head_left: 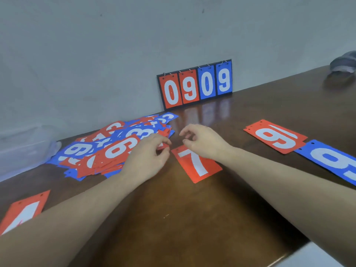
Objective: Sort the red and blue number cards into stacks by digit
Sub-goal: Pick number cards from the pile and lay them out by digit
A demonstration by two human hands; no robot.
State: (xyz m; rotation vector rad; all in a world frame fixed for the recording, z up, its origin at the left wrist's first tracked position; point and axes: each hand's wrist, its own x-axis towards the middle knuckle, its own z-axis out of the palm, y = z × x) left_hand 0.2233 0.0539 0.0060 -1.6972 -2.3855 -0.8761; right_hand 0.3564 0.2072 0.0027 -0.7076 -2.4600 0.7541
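Red "7" card (196,164) beneath loosely curled, empty right hand (202,140); scoreboard (195,85) reading "0909".

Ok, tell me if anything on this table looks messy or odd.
The pile at left is a jumble: red and blue cards overlap at all angles. The laid-out cards lie crooked: the red 7 is tilted, and the red 6 and blue card lie sideways. Nothing looks torn or spilled.

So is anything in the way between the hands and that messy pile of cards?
Nothing visible. The left hand already rests at the near right edge of the pile, pinching at a red card there. The right hand hovers beside it, over the red 7 card.
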